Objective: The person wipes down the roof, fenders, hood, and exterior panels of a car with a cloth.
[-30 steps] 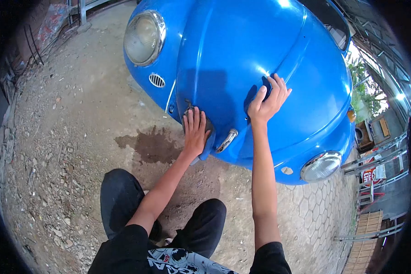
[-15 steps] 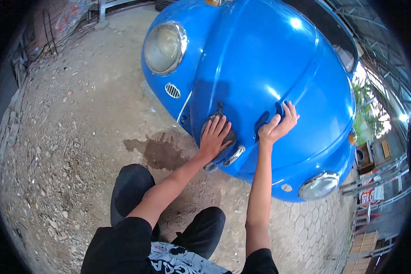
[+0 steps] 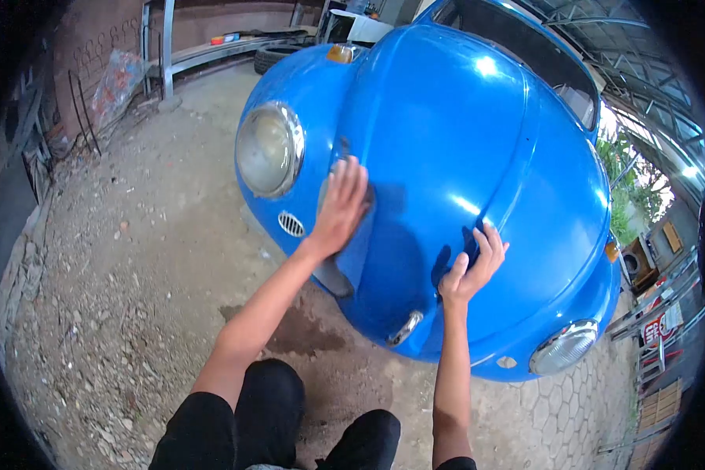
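Observation:
The rounded blue hood [image 3: 446, 141] of a car fills the middle of the view. My left hand [image 3: 341, 207] presses a dark cloth [image 3: 334, 278] against the hood's left edge, beside the round headlight [image 3: 268, 150]. Part of the cloth hangs below my palm; the rest is hidden under the hand. On the lower hood rests my right hand [image 3: 474, 266], fingers apart and slightly bent, with nothing in it. A chrome hood handle [image 3: 405, 328] sits below and between my hands.
Another headlight [image 3: 564, 347] is at the lower right. Gravel [image 3: 94, 313] lies to the left and hexagonal paving [image 3: 560, 407] at the lower right. A tire [image 3: 278, 56] and a metal bench [image 3: 219, 56] stand behind the car.
My left hand has moved with the cloth up and left along the hood, away from the handle. The right hand stays on the lower hood. My view has tilted up, showing more background.

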A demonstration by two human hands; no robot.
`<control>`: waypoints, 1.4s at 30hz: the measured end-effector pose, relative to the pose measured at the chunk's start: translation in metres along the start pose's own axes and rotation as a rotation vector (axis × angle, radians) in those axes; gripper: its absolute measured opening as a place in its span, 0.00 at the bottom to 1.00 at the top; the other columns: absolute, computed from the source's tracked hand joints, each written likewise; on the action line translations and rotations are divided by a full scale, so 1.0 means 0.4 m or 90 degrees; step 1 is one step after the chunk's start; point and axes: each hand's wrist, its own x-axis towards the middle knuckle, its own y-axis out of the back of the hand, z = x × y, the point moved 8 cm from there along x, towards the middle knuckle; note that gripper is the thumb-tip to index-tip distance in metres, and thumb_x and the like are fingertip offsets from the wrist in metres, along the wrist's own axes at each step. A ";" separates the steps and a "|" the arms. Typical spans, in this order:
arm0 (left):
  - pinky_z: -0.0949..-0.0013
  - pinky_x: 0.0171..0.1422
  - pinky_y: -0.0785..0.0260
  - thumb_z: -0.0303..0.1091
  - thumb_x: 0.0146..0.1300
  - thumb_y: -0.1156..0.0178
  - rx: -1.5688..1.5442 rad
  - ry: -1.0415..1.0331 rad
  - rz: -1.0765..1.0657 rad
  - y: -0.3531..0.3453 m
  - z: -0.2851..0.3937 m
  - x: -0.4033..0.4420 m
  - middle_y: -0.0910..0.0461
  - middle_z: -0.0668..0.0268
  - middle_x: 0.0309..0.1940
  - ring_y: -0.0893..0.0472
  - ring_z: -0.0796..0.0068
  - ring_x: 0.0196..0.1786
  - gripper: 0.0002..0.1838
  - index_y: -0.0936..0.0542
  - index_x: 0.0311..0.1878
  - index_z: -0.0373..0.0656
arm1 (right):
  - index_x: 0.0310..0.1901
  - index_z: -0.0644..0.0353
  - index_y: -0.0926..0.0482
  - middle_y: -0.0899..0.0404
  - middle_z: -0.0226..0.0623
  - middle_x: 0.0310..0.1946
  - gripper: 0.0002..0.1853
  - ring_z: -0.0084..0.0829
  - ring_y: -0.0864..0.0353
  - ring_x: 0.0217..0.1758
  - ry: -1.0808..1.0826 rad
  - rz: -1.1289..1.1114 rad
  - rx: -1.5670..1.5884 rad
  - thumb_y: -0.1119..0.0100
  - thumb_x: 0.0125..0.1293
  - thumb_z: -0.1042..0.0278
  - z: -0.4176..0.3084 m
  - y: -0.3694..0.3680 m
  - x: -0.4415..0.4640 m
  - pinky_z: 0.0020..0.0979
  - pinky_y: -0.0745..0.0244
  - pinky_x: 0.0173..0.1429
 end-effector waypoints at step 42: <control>0.43 0.90 0.57 0.52 0.75 0.43 -0.104 0.191 -0.467 -0.261 -0.177 0.896 0.50 0.53 0.88 0.50 0.50 0.88 0.42 0.42 0.85 0.46 | 0.83 0.47 0.37 0.50 0.48 0.87 0.40 0.55 0.55 0.90 -0.319 -0.494 -0.384 0.46 0.76 0.37 0.402 -0.523 0.784 0.66 0.65 0.87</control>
